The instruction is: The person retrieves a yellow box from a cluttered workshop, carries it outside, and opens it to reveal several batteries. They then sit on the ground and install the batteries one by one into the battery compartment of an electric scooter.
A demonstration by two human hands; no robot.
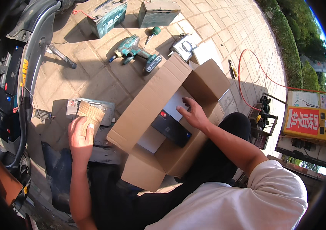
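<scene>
White shirt (pixel 224 205) cloth lies nearest the camera, with the knee of the black trousers (pixel 235 124) just right of the right wrist. Between the two hands stands an open cardboard box (pixel 147 109), tilted in view, its flaps folded outward. Inside it are one black battery (pixel 172 128), with a red and a blue terminal, and pale white lining (pixel 176 100) beside it. Far to the left of the left hand, an open compartment in a vehicle frame (pixel 40 44) holds several black blocks (pixel 7 100) with red and blue terminals.

The black battery lies just below and left of the right hand (pixel 194 113), well to the right of the left hand. That right hand reaches over the box opening with fingers parted and thumb out, gripping nothing visible; whether a fingertip touches the lining I cannot tell. The left hand (pixel 81 134) is closed round a piece of corrugated cardboard (pixel 91 114), thumb on top, just outside the box.

Beyond the hands lie a teal drill (pixel 134 51), a green-handled screwdriver (pixel 153 34) and two large dark green batteries (pixel 111 20); pliers (pixel 232 69) lie beyond and right of the right hand
</scene>
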